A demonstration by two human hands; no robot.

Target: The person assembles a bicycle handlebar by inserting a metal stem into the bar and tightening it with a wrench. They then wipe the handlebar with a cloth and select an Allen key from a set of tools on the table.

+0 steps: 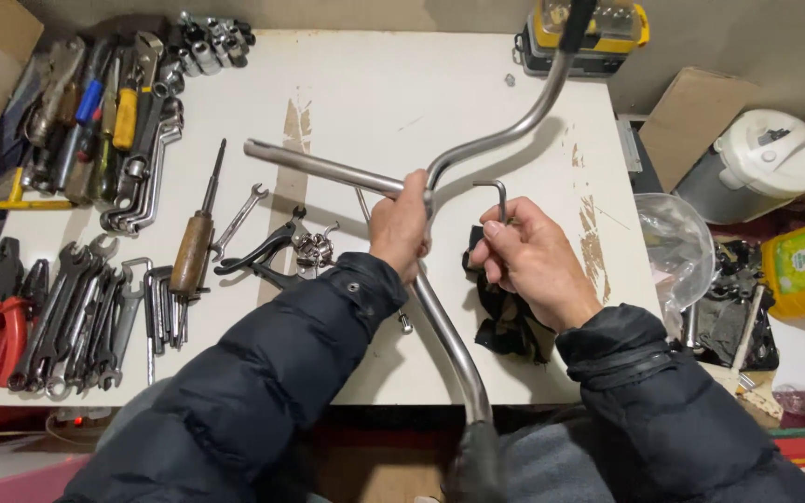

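A white worktop (pixel 375 112) carries rows of hand tools along its left side. Above its middle a person in a dark padded jacket holds a bent steel bicycle handlebar (pixel 505 130), its stem tube running left across the top. The left hand (pixel 402 228) is wrapped tight around the bar at the stem junction. The right hand (pixel 528 256) pinches a small L-shaped hex key (pixel 498 197) between thumb and fingers, just beside that junction, over a dark rag (pixel 505 321). A wooden-handled screwdriver (pixel 196 237) lies left.
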